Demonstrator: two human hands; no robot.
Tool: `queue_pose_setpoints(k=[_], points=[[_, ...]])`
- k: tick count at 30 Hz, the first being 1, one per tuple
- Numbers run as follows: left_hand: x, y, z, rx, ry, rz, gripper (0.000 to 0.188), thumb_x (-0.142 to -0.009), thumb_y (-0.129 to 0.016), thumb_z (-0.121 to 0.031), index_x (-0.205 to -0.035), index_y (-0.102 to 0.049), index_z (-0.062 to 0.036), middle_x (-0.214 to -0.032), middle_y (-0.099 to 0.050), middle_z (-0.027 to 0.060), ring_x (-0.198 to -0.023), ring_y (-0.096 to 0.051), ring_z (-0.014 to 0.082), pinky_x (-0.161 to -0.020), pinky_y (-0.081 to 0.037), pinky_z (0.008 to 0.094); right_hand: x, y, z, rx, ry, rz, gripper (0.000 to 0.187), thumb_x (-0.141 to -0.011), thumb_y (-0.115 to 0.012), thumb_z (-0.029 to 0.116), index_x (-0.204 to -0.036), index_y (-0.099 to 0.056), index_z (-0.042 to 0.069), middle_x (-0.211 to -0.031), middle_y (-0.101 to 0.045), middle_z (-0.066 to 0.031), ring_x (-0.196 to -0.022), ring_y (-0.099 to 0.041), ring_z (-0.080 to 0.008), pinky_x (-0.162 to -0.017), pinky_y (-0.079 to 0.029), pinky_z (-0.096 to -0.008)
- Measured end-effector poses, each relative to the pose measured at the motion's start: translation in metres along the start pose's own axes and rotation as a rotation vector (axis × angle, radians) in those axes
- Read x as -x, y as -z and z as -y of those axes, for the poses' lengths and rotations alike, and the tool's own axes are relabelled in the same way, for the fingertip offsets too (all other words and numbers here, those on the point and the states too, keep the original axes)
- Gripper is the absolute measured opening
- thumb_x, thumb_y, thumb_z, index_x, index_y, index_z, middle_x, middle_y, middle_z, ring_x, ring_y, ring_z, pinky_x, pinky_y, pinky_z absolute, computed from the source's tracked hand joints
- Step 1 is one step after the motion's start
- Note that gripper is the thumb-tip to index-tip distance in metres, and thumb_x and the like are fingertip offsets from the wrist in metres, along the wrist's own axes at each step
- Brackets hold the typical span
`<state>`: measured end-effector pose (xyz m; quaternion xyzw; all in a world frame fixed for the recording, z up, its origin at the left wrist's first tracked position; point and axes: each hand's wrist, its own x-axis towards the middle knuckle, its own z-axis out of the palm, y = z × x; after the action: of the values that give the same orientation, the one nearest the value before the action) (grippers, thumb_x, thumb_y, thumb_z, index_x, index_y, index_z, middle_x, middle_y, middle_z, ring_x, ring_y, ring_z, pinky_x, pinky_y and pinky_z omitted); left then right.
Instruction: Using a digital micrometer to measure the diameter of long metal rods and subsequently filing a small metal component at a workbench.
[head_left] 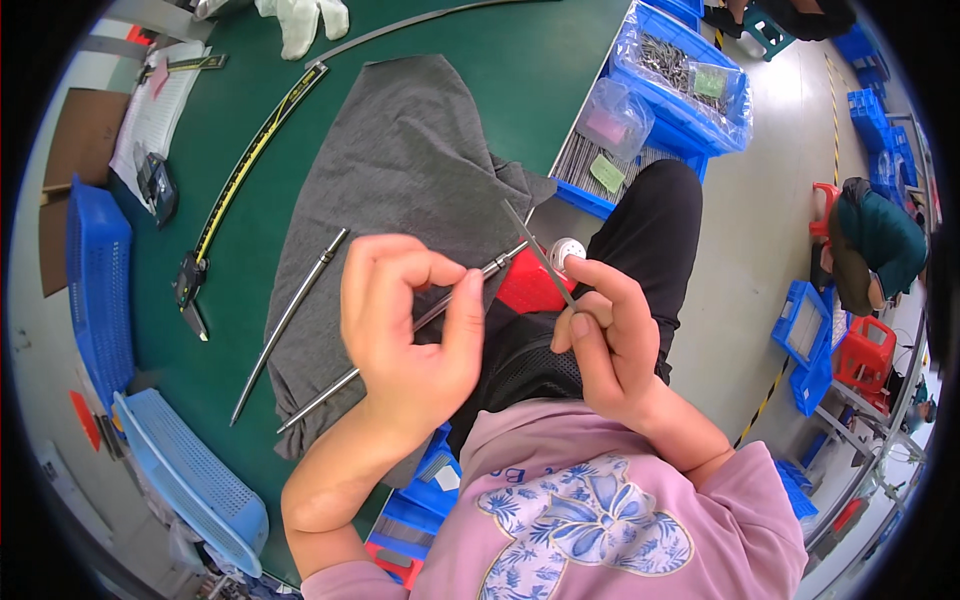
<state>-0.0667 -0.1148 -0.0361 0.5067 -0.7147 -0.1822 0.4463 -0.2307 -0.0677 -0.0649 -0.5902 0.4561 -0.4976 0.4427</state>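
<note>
My left hand [405, 325] is closed, thumb and forefinger pinched at a slim metal rod [497, 264] with a collar near its upper end. The rod runs slanting behind the hand, its lower end over a grey cloth [400, 150]. My right hand [615, 340] pinches a thin, flat grey strip [540, 252] between thumb and fingertips. The strip tilts up to the left and crosses in front of the rod's tip. A similar metal rod [288, 328] lies on the cloth, left of my left hand.
The green table [245, 300] carries a long caliper [245, 165] and white gloves [297, 22]. Blue baskets [100, 290] line its left side. Beyond my knee stand blue bins [745, 110] of metal parts. A red object [525, 285] sits below my hands. Another person [870, 240] bends at the right.
</note>
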Motion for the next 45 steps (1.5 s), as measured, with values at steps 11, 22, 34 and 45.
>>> queue_pose_setpoints(k=[11, 22, 34, 45], points=[[0.001, 0.004, 0.008, 0.054, 0.099, -0.047, 0.011, -0.066, -0.066, -0.001, -0.075, -0.061, -0.0048, -0.082, -0.047, 0.0064, -0.069, -0.045, 0.0147, -0.059, -0.036, 0.025, -0.004, 0.006, 0.0, 0.057, 0.097, 0.081, 0.033, -0.083, -0.035, -0.008, -0.114, -0.044, -0.008, -0.058, -0.046, -0.0008, -0.048, -0.04, -0.0056, -0.046, -0.032, -0.0188], [-0.002, -0.002, 0.0, -0.073, 0.024, 0.091, 0.013, -0.059, -0.069, -0.002, -0.069, -0.062, -0.006, -0.064, -0.049, 0.0026, -0.058, -0.045, 0.0178, -0.051, -0.035, 0.0287, -0.004, 0.0, 0.006, 0.045, -0.066, 0.035, 0.031, -0.079, -0.045, -0.009, -0.109, -0.053, -0.003, -0.077, -0.061, -0.0117, -0.053, -0.054, -0.0117, -0.052, -0.042, -0.0196], [-0.002, -0.003, 0.0, -0.078, 0.012, 0.098, 0.012, -0.06, -0.068, -0.001, -0.066, -0.06, -0.0055, -0.063, -0.047, 0.0025, -0.057, -0.044, 0.0183, -0.05, -0.033, 0.0296, -0.004, -0.001, -0.006, 0.696, 0.319, 0.083, 0.052, -0.056, -0.054, -0.003, -0.108, -0.057, 0.002, -0.048, -0.036, -0.0019, -0.037, -0.04, -0.0145, -0.038, -0.034, -0.0259], [-0.004, -0.005, 0.0, -0.046, -0.003, 0.098, 0.012, -0.061, -0.067, 0.001, -0.063, -0.056, -0.0045, -0.061, -0.045, 0.0028, -0.055, -0.042, 0.0184, -0.048, -0.032, 0.0298, -0.011, -0.003, -0.014, 0.659, 0.464, 0.043, 0.049, -0.055, -0.051, -0.006, -0.103, -0.057, -0.005, -0.047, -0.036, -0.0021, -0.036, -0.037, -0.0148, -0.036, -0.028, -0.0261]])
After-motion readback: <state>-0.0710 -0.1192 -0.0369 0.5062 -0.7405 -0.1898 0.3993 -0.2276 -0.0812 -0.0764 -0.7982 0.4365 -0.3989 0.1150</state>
